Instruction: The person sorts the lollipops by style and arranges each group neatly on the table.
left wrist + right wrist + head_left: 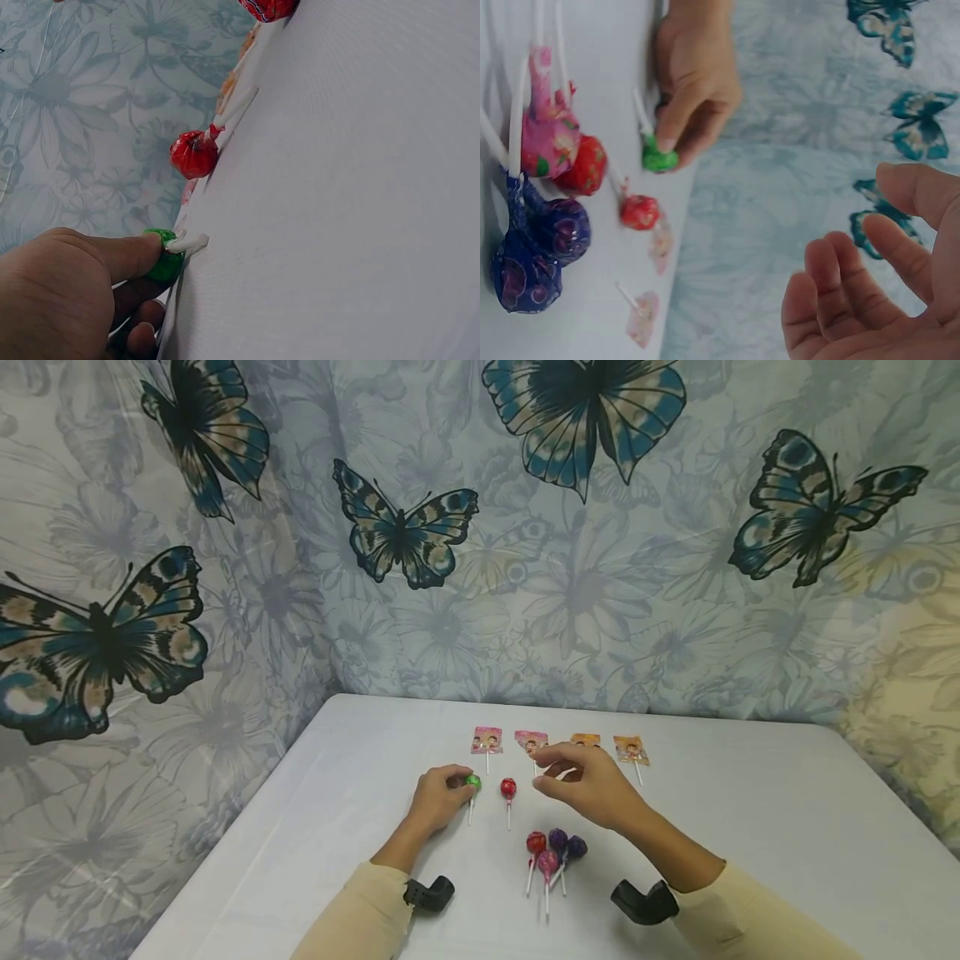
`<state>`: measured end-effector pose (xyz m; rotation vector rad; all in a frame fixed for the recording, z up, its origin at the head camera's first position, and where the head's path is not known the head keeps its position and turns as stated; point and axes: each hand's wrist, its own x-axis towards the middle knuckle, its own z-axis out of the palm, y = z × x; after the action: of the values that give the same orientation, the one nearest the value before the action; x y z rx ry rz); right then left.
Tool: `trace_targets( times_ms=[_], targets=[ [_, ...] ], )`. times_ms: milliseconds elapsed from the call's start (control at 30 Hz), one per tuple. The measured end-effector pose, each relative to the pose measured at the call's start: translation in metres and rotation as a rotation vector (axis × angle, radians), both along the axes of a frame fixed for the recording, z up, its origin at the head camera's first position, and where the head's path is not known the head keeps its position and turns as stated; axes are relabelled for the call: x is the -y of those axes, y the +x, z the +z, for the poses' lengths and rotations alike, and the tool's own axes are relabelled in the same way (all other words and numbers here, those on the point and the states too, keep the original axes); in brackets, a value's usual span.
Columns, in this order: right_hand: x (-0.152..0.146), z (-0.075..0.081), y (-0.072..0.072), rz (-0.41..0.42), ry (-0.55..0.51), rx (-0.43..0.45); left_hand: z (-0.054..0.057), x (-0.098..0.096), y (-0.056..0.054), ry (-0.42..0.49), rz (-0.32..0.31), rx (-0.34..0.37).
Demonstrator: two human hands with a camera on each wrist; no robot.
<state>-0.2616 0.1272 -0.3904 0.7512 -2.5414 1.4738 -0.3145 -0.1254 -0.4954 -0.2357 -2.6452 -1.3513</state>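
Note:
My left hand [441, 797] pinches the head of a green lollipop [473, 782] between thumb and fingers, its white stick pointing toward me over the table. Just right of it lies a red lollipop [508, 788], apart from both hands. My right hand [587, 783] hovers with loosely bent fingers and nothing in them, as the right wrist view shows. Nearer me is a bunch of lollipops: a red one [536, 842], a pink one [548, 862] and purple ones [526, 274], their sticks toward me.
Along the back of the white table [300, 827] is a row of flat wrapped lollipops, pink [487, 740] on the left and orange [632, 749] on the right; my right hand partly overlaps the middle ones. A butterfly-patterned cloth [450, 643] hangs behind the table.

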Motion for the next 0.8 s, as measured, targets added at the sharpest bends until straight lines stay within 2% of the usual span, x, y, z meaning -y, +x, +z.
trace_targets(
  times_ms=[467,700,800],
  targets=[
    [-0.013,0.003,0.038,-0.061,-0.026,-0.086,0.000,0.001,0.001,-0.005,0.001,-0.008],
    [-0.016,-0.003,0.051,-0.102,-0.027,-0.143,-0.002,0.001,0.000,-0.004,0.001,-0.018],
    [-0.017,-0.007,0.055,-0.125,-0.051,-0.136,-0.002,0.000,0.000,-0.004,-0.004,-0.016]
  ],
)
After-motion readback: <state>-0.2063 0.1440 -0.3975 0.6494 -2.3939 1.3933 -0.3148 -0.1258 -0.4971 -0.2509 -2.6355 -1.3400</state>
